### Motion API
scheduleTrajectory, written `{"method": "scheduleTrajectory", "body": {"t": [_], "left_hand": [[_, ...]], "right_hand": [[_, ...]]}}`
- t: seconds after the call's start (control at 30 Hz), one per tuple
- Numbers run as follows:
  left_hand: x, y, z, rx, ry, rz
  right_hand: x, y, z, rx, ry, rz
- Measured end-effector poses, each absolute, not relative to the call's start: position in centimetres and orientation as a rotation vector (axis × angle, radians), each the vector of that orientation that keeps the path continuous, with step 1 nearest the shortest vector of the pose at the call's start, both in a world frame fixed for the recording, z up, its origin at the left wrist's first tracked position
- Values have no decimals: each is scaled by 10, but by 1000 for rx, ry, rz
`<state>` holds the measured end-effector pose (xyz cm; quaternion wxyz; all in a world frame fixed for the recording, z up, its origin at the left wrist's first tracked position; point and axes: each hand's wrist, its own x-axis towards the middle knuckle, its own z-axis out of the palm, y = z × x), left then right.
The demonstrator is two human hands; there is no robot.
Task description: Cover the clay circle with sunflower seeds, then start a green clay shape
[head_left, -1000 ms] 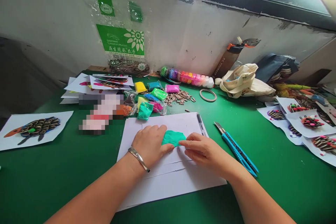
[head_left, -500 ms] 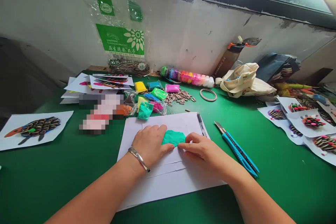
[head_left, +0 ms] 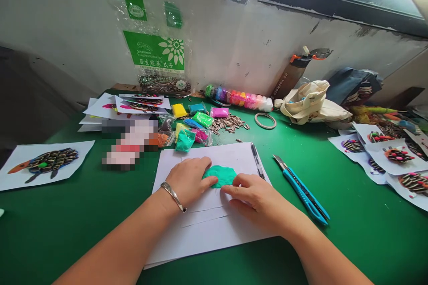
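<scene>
A flat, roughly oval piece of teal modelling clay (head_left: 220,176) lies on white paper (head_left: 214,227) in front of me. My left hand (head_left: 189,182), with a silver bangle (head_left: 174,197) at its wrist, rests at the clay's left side. Its thumb touches the lower left edge and stands apart from the curved fingers. From the right, my right hand (head_left: 256,200) reaches in with its index finger stretched out to the clay's lower edge; its other fingers are bent and partly hidden. Faint pencil marks show below the clay.
A pen (head_left: 257,160) lies on the paper, a blue utility knife (head_left: 304,189) to its right. Behind are clay packets (head_left: 202,119), sunflower seeds (head_left: 230,123) and a tape roll (head_left: 265,120). Seed pictures (head_left: 48,164) flank both sides; a bottle (head_left: 290,73) and cloth bag (head_left: 309,102) stand behind.
Both hands have shifted slightly left along the clay's lower edge. The clay and the paper's lower left corner have also moved slightly left.
</scene>
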<state>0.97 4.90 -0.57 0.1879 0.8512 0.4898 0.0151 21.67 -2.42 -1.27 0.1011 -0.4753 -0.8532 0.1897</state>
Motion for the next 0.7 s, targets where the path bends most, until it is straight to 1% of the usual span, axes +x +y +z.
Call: {"method": "scheduleTrajectory", "body": {"t": [0.33, 0.53, 0.6, 0.7], "left_hand": [[14, 46, -6, 2463, 1396, 3], [11, 49, -8, 2380, 1380, 33], [11, 49, -8, 2363, 1379, 41], [12, 50, -8, 2359, 1385, 32]], "right_hand": [[212, -23, -12, -1470, -2521, 570], [223, -19, -17, -1378, -2380, 780], [222, -20, -17, -1397, -2397, 749], [217, -21, -16, -1450, -2510, 607]]}}
